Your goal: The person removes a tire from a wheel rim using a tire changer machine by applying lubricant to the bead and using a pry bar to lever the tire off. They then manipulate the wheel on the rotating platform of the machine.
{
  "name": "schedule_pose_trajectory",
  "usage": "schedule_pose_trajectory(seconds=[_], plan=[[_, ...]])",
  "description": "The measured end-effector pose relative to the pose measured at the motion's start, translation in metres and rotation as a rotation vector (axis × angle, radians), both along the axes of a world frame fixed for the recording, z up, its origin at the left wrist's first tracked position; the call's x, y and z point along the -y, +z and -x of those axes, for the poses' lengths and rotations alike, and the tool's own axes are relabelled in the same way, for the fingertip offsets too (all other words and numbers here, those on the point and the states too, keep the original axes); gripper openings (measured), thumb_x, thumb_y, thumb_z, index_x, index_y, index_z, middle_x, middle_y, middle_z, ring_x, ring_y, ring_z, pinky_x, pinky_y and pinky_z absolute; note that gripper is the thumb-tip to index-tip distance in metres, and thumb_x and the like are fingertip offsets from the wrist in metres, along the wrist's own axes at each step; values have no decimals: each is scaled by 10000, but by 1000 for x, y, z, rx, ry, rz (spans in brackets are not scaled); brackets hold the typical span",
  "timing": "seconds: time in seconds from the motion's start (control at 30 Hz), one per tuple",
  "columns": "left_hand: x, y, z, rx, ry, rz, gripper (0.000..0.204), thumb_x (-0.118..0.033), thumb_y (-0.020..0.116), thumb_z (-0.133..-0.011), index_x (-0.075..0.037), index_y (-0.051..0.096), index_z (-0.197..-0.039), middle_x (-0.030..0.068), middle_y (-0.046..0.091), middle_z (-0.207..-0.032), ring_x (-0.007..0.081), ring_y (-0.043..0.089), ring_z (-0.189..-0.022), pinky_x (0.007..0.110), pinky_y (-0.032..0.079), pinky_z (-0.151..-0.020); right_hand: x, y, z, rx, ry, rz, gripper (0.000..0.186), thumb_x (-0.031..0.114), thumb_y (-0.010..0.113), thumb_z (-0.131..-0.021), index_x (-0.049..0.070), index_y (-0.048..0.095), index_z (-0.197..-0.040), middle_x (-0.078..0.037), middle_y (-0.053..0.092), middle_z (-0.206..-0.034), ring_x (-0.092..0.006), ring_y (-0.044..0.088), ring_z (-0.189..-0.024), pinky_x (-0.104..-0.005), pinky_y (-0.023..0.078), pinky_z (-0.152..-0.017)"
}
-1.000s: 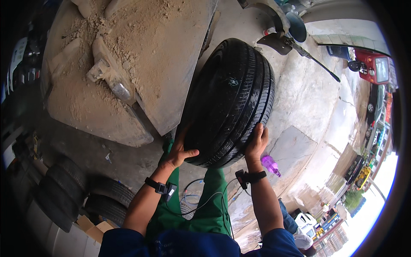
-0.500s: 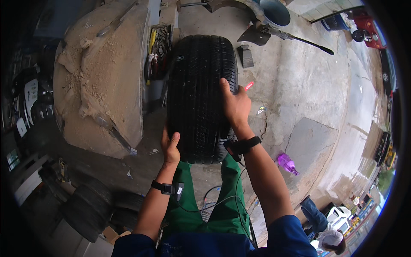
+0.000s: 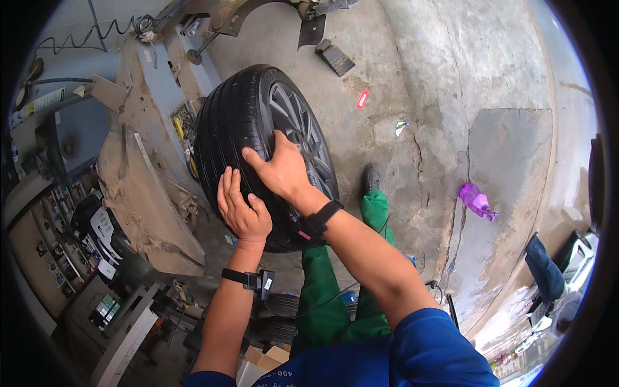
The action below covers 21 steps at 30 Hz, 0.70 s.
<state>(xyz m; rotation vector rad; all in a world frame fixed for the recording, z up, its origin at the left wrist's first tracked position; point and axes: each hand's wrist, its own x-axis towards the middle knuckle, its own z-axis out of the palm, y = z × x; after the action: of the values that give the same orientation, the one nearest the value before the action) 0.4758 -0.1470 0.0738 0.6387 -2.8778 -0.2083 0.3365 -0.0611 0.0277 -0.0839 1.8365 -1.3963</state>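
Wheel (image 3: pixel 248 129) newly aslant, spoked face rightward, long axis upper-left

Beneath the left hand (image 3: pixel 245 213) and right hand (image 3: pixel 284 169) is a black tyre (image 3: pixel 222 138) with grooved tread lines and a dark grey spoked rim (image 3: pixel 291 115), with green trousers (image 3: pixel 317 277) below them and a purple object (image 3: pixel 476 200) to their right.

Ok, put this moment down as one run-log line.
left hand: open on tire tread | right hand: over tire's shoulder, thumb on tread | spoked alloy rim: facing right | concrete floor: purple plastic item, red strip
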Motion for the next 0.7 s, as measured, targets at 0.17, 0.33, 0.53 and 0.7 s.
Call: schedule_pose_trajectory(seconds=[0.17, 0.33, 0.53, 0.7], plan=[[6, 3, -4, 13, -5, 42, 508, -170, 427, -973, 65, 526, -1412, 226, 554, -1458, 425, 506, -1336, 506, 364, -1154, -119, -51, 165, -232, -472, -170, 640, 418, 703, -919, -75, 604, -1315, -234, 700, -1250, -325, 672, -1185, -390, 497, -1040], [2, 2, 13, 21, -11, 11, 513, -169, 429, -973, 67, 523, -1418, 229, 552, -1461, 422, 504, -1337, 505, 363, -1154, -196, -41, 376, -307, -591, 245, 655, 470, 672, -944, 65, 502, -1429, -105, 524, -1464, -291, 470, -1365, -460, 367, -1124], [6, 2, 19, 35, -18, 15, 515, -158, 430, -959, 73, 526, -1410, 240, 546, -1461, 431, 503, -1336, 507, 358, -1158, -133, -40, 411, -39, -724, 478, 280, 349, 622, -992, 74, 642, -941, -82, 683, -902, -231, 665, -895, -386, 516, -871], [8, 1, 24, 41, -26, 9, 524, -164, 429, -954, 72, 520, -1413, 241, 547, -1458, 429, 506, -1334, 509, 356, -1158, -74, -5, 369, -329, -329, 466, 304, 302, 636, -967, 42, 674, -814, -70, 663, -803, -186, 614, -780, -334, 478, -798]])
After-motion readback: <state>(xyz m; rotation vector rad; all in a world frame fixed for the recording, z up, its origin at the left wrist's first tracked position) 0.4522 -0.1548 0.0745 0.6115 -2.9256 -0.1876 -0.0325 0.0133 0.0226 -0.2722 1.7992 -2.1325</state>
